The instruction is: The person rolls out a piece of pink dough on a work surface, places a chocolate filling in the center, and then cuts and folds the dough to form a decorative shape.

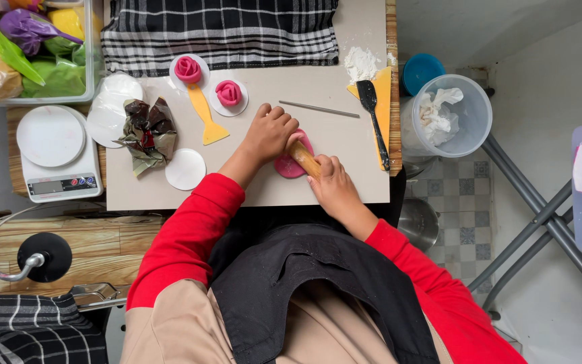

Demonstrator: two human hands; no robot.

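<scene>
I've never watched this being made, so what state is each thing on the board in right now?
left hand: pressing on the rolling pin
right hand: pressing on the rolling pin
rolling pin: lying across the pink dough
pink dough: flattened
two pink dough roses: shaped, on white discs
clear tub: open, crumpled paper inside

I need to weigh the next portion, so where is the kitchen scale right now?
In the head view the white kitchen scale sits at the left, just off the work board, below the clear bin of coloured wrappers and beside the stack of white paper rounds.
</scene>
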